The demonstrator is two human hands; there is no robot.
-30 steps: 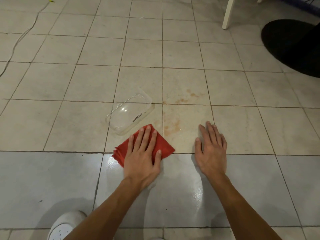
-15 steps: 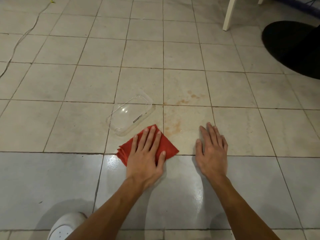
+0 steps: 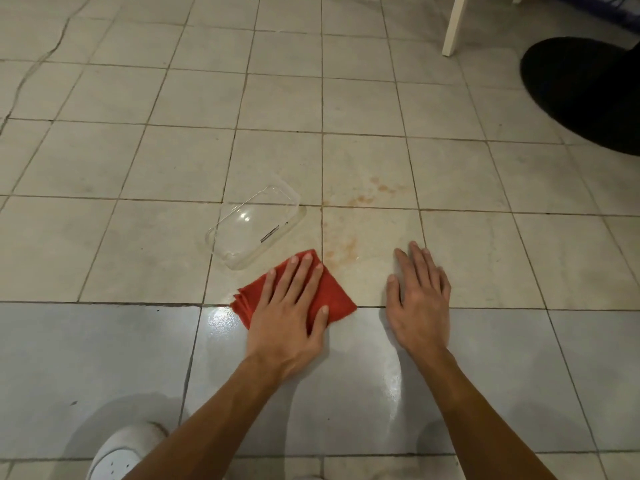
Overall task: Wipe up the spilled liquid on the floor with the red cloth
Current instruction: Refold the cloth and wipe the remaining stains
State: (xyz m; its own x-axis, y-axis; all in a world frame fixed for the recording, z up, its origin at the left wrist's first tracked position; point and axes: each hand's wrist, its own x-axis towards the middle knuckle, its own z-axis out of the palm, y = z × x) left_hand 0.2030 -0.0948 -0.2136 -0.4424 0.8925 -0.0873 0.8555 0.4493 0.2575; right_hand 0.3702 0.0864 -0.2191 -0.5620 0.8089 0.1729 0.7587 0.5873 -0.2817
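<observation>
A folded red cloth [image 3: 337, 294] lies on the tiled floor [image 3: 138, 258], straddling a grout line. My left hand [image 3: 291, 313] presses flat on it with straight fingers. Orange-brown spilled liquid [image 3: 343, 252] stains the tile just beyond the cloth's far right corner, and more spots [image 3: 377, 188] mark the tile behind that. A wet sheen [image 3: 221, 318] shows on the grey tile at the cloth's near left. My right hand [image 3: 420, 299] rests flat on the floor to the right of the cloth, holding nothing.
A clear plastic container [image 3: 254, 225] lies on the floor just beyond the cloth's left side. A white shoe [image 3: 121, 452] is at bottom left. A white furniture leg [image 3: 455, 24] and a black round object [image 3: 588, 88] are at the far right. A cable [image 3: 38, 64] runs at far left.
My left hand has slid the red cloth a little to the right and forward, nearer the orange stain. My right hand has stayed flat in place.
</observation>
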